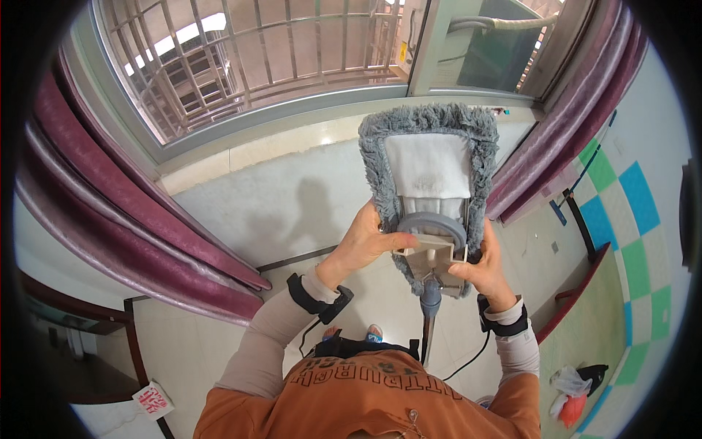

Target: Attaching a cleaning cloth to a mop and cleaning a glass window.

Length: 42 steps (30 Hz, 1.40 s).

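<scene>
A flat mop head with a grey fringed pad (378, 137) is raised before me, its white cloth pocket (428, 164) facing me. My left hand (367, 241) grips its left edge, the thumb lying on the beige plastic mop frame (430, 255). On the opposite edge my right hand (485, 269) has hold of the same head, thumb against the frame's right corner. A grey curved plastic piece (433, 222) arches across the frame. Below it, a grey joint (431, 296) links to the metal mop pole (428, 335), which runs down beside my body.
A barred window (263, 55) with a stone sill (263, 151) lies ahead, between purple curtains (137, 230). At right are a blue squeegee (558, 213) and a red-edged green board (581, 318) bearing plastic bags (573, 395). Dark-framed furniture (134, 345) stands left.
</scene>
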Tool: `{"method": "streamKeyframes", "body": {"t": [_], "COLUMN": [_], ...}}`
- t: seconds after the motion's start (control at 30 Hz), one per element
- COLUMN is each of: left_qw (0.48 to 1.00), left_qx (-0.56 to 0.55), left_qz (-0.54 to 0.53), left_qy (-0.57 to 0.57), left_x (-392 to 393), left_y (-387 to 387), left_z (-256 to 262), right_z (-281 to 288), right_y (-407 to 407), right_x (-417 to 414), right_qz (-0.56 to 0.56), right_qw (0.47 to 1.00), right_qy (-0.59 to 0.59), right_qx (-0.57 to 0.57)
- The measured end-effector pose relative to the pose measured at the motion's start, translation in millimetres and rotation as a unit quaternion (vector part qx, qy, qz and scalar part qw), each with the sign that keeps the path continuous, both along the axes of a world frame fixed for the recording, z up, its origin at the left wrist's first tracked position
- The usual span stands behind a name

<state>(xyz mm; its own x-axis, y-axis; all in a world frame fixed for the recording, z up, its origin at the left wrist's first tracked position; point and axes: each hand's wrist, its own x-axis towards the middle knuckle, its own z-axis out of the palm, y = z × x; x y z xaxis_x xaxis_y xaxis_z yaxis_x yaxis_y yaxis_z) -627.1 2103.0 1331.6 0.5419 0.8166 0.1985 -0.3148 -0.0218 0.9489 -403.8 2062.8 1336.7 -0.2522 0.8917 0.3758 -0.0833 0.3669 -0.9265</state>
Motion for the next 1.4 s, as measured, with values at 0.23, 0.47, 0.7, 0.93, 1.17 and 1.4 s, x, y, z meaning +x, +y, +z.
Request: {"method": "streamKeyframes", "body": {"t": [0.23,0.47,0.7,0.93,1.17,1.4], "left_qw": [0.960,0.947,0.978,0.967,0.974,0.981], "left_qx": [0.250,0.282,0.180,0.240,0.211,0.165], "left_qz": [0.103,0.091,-0.011,0.055,0.076,0.059], "left_qy": [0.075,0.125,0.101,0.062,0.042,0.076], "left_x": [2,-7,-13,-7,3,8], "left_y": [5,9,9,5,-2,5], "left_z": [-13,-10,-10,5,4,-1], "right_z": [12,13,7,4,-9,-16], "right_y": [9,9,7,11,10,13], "right_x": [-10,-10,-15,-13,-6,-7], "right_qz": [-0.111,-0.085,-0.056,-0.056,-0.078,-0.064], "right_qw": [0.982,0.976,0.984,0.989,0.992,0.998], "right_qy": [-0.128,-0.181,-0.157,-0.115,-0.074,0.004], "right_qx": [0.080,0.084,0.061,0.073,0.072,0.010]}}
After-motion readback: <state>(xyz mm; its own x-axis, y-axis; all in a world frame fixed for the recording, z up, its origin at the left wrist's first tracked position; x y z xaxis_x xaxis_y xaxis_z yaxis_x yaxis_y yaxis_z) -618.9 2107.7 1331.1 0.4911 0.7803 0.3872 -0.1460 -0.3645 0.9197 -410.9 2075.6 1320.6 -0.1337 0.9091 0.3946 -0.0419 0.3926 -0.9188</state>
